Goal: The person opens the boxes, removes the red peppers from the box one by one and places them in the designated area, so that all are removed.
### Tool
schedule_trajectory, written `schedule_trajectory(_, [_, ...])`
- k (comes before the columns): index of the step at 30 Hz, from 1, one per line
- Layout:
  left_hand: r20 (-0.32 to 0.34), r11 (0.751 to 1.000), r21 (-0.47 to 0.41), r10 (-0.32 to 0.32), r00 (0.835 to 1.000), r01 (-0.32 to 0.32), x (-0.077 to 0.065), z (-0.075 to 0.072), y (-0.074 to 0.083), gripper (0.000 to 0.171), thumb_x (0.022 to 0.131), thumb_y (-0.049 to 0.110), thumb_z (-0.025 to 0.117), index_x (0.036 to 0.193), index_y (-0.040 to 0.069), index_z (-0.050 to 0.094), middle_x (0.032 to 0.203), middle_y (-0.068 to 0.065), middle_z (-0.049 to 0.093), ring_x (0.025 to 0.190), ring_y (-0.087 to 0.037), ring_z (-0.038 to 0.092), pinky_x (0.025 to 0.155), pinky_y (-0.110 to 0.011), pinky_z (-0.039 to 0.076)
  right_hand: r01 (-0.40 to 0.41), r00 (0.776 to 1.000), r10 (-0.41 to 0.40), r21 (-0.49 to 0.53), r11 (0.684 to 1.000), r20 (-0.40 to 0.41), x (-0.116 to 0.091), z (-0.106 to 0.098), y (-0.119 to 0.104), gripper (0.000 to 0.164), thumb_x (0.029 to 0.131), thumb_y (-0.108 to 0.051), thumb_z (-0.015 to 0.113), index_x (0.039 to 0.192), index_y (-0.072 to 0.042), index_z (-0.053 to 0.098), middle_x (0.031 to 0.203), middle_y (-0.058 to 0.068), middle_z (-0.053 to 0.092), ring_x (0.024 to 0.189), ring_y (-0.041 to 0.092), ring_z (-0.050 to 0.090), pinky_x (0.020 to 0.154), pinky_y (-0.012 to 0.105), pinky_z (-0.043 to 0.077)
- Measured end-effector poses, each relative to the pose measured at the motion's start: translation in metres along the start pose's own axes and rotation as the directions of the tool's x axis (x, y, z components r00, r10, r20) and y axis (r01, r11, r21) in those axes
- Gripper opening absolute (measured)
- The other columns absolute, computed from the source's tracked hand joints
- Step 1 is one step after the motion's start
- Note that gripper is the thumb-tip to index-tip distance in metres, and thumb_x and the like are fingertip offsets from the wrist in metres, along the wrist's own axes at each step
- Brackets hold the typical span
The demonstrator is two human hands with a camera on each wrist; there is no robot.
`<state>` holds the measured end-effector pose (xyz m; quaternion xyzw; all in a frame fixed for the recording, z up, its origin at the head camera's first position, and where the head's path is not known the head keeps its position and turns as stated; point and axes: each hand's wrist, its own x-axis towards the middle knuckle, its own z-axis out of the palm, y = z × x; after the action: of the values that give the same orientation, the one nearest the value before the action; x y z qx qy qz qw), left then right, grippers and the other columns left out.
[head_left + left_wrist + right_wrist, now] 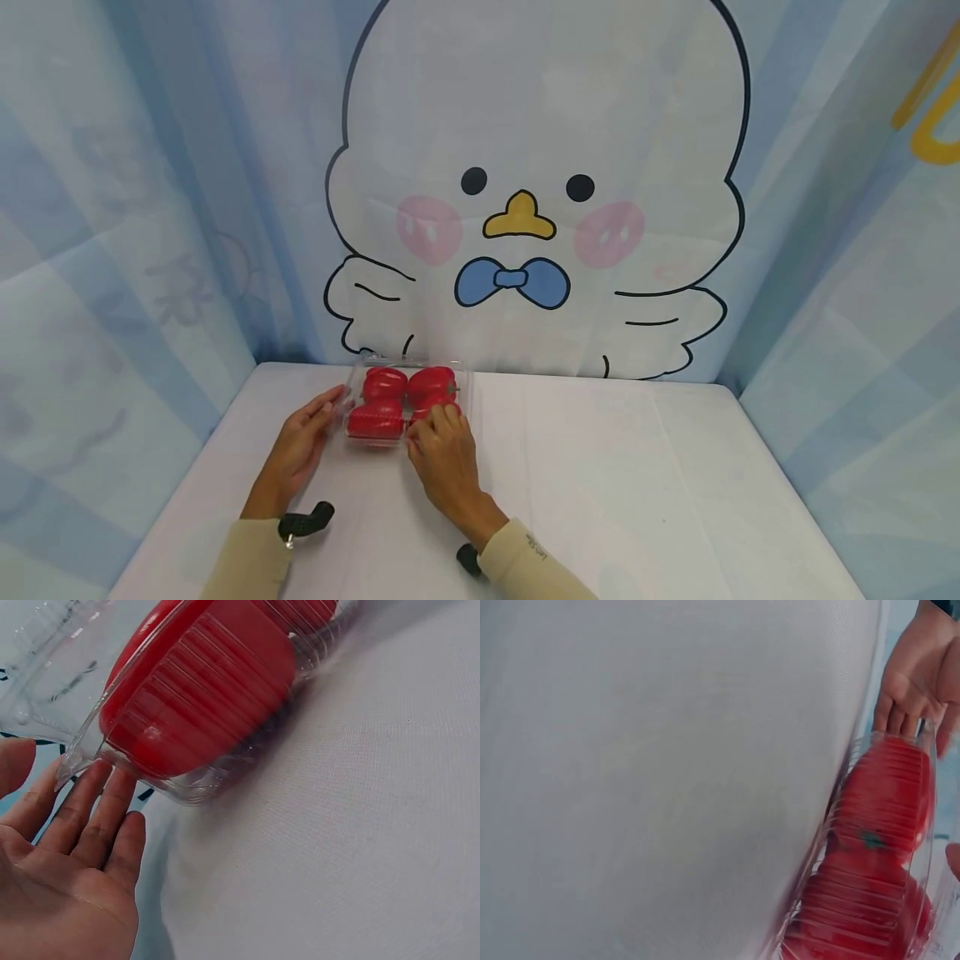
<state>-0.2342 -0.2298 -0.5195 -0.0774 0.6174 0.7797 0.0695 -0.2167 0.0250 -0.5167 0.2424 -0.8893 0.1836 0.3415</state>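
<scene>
A clear plastic box [375, 444] of several red bell peppers [385, 384] lies at the table's far left. Its ribbed wall [217, 697] shows in the left wrist view. My left hand [302, 443] is at the box's left side, fingers extended and fingertips at the clear rim, thumb apart from them. In the head view my right hand [447, 457] covers the box's front right corner, its curled fingers pinching the clear plastic there and partly hiding one pepper. A green stem [870, 838] shows through the wall in the right wrist view.
A white cloth [637, 483] covers the table. Behind it hangs a curtain [540, 108] with a cartoon bird, close to the box's far edge. More curtains stand along the left and right sides. Black wrist mounts [306, 521] sit at both cuffs.
</scene>
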Motion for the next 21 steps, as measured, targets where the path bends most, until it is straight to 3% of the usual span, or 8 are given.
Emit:
schedule_trajectory(7, [-0.026,1.0,0.005,-0.026,0.999,0.026,0.0029,0.0022,-0.0037,0.059,0.112,0.019,0.054,0.168,0.017,0.033,0.176,-0.001,0.031,0.158,-0.015,0.037,0.123,-0.021,0.038,-0.006,1.0,0.006,0.046,0.999,-0.009,0.0008,-0.0011,0.0002,0.016,0.086,-0.024,0.09,0.091,-0.018,0.076,0.09,-0.001,0.059,0.085,0.013,0.051,0.07,0.025,0.044])
schedule_trajectory(15, [-0.016,0.997,0.075,0.002,1.0,-0.001,0.0025,0.0018,-0.0077,0.069,0.108,0.022,0.064,0.168,0.015,0.031,0.176,-0.004,0.033,0.158,-0.02,0.039,0.116,-0.018,0.044,-0.069,0.997,0.071,0.146,0.987,-0.005,0.003,-0.0021,0.0018,0.014,0.091,-0.023,0.086,0.096,-0.013,0.077,0.093,0.0,0.06,0.086,0.012,0.05,0.072,0.026,0.046])
schedule_trajectory(21, [-0.017,0.991,0.13,0.017,1.0,-0.015,0.003,0.0049,-0.0086,0.067,0.108,0.019,0.064,0.167,0.015,0.034,0.174,-0.004,0.035,0.16,-0.024,0.037,0.111,-0.015,0.047,-0.072,0.997,0.074,0.145,0.987,-0.011,0.0054,-0.0039,0.0032,0.016,0.095,-0.026,0.082,0.101,-0.013,0.075,0.095,0.001,0.062,0.087,0.013,0.051,0.075,0.026,0.05])
